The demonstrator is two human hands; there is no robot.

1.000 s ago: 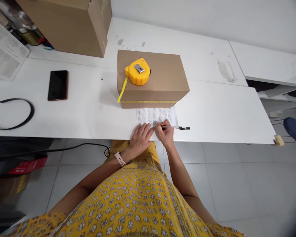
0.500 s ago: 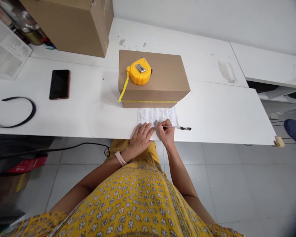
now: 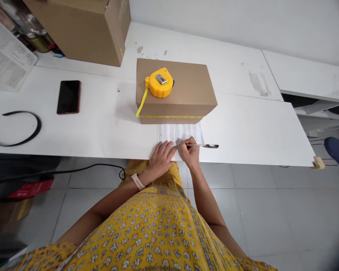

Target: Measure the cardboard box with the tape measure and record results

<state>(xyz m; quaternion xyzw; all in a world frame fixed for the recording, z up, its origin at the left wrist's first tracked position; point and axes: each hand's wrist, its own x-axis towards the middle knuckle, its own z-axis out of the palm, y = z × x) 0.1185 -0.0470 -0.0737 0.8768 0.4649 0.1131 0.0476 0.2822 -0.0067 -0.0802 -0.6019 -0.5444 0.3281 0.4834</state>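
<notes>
A printed sheet of paper (image 3: 180,132) lies at the near edge of the white table (image 3: 243,128), partly under a small cardboard box (image 3: 186,90). My left hand (image 3: 161,158) rests flat on the sheet's near left part, fingers stretched out. My right hand (image 3: 190,153) is closed on a pen (image 3: 205,145), its tip touching the paper beside my left fingers. A yellow tape measure (image 3: 159,82) sits on top of the box, its yellow tape hanging down the left corner and running along the box's front edge.
A large cardboard box (image 3: 84,26) stands at the back left. A black phone (image 3: 68,96) and a curved black strap (image 3: 19,130) lie on the table's left. Papers (image 3: 5,60) lie at the far left. A second white surface (image 3: 307,75) adjoins at the right.
Hardly anything differs: both hands stay on the sheet, and the pen has shifted only slightly. The view has drifted a little.
</notes>
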